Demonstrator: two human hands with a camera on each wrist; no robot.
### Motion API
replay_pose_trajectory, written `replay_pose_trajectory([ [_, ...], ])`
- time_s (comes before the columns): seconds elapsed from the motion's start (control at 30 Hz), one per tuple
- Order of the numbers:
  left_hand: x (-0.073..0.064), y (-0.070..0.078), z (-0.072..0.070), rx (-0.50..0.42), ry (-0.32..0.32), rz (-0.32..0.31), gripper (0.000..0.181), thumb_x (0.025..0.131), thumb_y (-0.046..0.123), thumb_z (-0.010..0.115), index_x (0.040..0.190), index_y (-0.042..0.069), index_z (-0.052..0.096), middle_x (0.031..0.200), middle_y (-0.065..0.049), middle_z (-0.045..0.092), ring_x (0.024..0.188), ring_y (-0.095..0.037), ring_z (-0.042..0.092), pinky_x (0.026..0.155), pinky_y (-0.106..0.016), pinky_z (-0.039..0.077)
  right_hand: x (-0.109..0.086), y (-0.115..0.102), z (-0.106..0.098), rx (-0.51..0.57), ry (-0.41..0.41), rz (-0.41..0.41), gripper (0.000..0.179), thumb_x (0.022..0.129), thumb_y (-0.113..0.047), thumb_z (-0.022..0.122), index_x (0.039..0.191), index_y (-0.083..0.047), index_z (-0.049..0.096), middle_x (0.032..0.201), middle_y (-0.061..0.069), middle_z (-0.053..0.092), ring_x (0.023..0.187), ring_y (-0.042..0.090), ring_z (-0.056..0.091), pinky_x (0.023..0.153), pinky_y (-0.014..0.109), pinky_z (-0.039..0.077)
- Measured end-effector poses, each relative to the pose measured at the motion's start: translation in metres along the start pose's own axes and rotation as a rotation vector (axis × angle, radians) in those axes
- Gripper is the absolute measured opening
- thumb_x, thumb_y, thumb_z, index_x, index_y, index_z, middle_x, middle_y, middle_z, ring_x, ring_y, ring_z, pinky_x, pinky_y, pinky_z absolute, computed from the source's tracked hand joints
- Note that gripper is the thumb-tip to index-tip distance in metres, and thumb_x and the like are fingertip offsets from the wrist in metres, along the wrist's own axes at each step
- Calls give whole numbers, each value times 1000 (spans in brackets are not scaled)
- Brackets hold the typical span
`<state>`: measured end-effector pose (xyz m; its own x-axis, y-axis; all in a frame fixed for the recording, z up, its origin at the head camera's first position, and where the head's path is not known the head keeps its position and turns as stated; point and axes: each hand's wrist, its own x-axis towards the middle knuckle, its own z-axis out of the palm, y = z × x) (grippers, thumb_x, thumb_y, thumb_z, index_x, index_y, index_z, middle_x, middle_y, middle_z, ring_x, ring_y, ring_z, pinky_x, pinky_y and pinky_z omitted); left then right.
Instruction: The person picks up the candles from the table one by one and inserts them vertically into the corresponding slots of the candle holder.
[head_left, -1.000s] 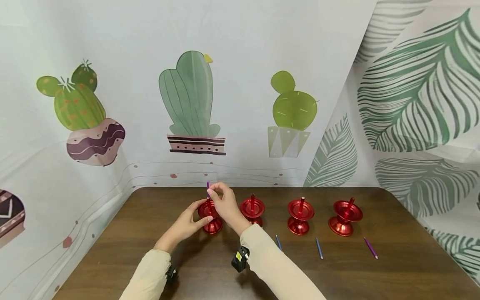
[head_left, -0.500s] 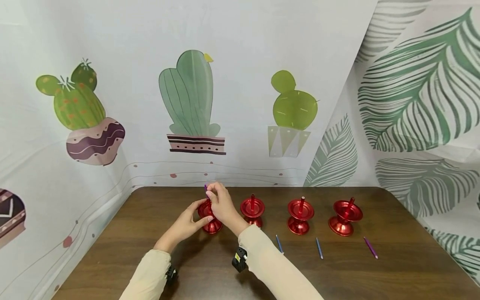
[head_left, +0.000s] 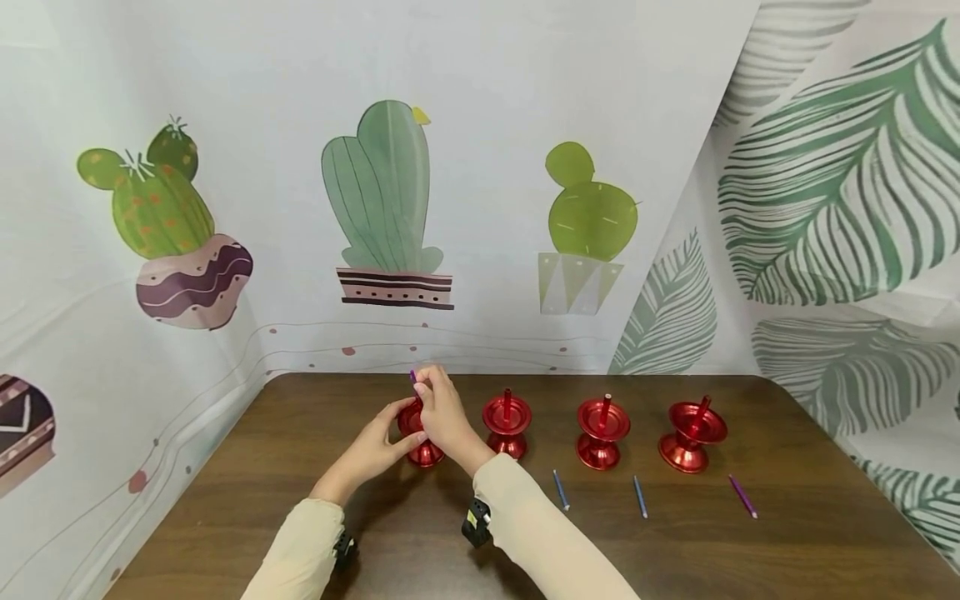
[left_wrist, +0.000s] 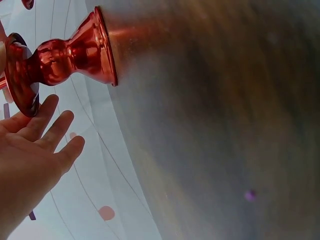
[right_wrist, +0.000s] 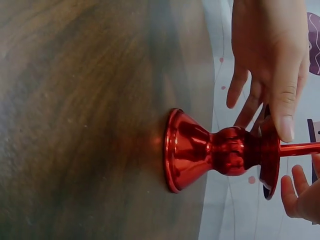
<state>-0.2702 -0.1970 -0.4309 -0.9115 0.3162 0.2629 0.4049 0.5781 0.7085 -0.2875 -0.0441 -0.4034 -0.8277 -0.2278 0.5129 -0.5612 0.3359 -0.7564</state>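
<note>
1. Red candlestick [head_left: 426, 455] stands on the wooden table [head_left: 300, 467], near 7 o'clock of the head view; the left hand [head_left: 378, 437] grips its dish [head_left: 407, 422], the right hand [head_left: 447, 412] pinches a purple candle [head_left: 412, 377] above, at 12 o'clock.
2. Left wrist view: candlestick at 10 o'clock, left fingers [left_wrist: 59, 129] beside its dish.
3. Right wrist view: left thumb [right_wrist: 285, 107] lies on the dish; right hand at candlestick's 4 o'clock.

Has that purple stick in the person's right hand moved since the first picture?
Yes, downward and slightly left in the head view: the purple stick pokes up less above the far edge of the table now.
</note>
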Motion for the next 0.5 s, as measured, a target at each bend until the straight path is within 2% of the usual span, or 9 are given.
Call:
replay_pose_trajectory([
  [0.37, 0, 0, 1, 1, -7, -3, 63, 89, 24, 71, 138, -4, 43, 135, -23, 50, 125, -37, 47, 105, -54, 35, -3, 2, 2, 9, -2, -3, 6, 99, -7, 45, 100, -1, 47, 102, 12, 52, 99, 26, 50, 88, 39, 43],
  [0.5, 0, 1, 0, 10, -8, -2, 64, 88, 23, 71, 138, -5, 43, 134, -23, 49, 124, -38, 47, 104, -54, 36, -5, 2, 0, -32, -16, -4, 9, 101, -10, 44, 102, -2, 47, 101, 11, 51, 98, 26, 49, 85, 38, 44],
])
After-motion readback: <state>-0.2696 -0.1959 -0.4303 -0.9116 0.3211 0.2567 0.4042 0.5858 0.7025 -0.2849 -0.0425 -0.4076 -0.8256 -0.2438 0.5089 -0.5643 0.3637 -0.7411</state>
